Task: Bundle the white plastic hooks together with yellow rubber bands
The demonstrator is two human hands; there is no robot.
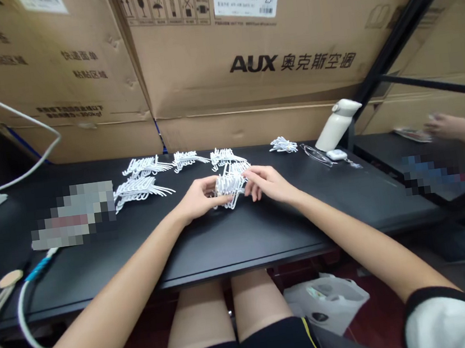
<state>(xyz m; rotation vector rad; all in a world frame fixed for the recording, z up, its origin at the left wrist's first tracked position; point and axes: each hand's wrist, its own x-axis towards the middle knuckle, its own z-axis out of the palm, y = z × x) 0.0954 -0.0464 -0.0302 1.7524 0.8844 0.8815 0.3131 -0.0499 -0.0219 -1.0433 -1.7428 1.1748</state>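
A bundle of thin white hooks [230, 184], rod-like with bent ends, is held just above the front middle of the black table. My left hand [202, 198] is closed around its left side, thumb in front. From the right, my right hand [268, 183] has its fingers curled and pinched against the same bundle; the exact fingertip contact is partly hidden. Directly behind lies another pile of white hooks [222, 157]. More neat piles lie to the left: one nearer pile of hooks [135, 190] and, farther back, two others. A small loose heap of white pieces [283, 144] lies right of centre.
Large cardboard boxes [282, 26] form a wall behind the black table [232, 242]. At right stand a white bottle [336, 124] and a small white case [337, 154]. A blurred-out item [76, 215] with a cable lies left. Another person's hand [442, 127] shows far right.
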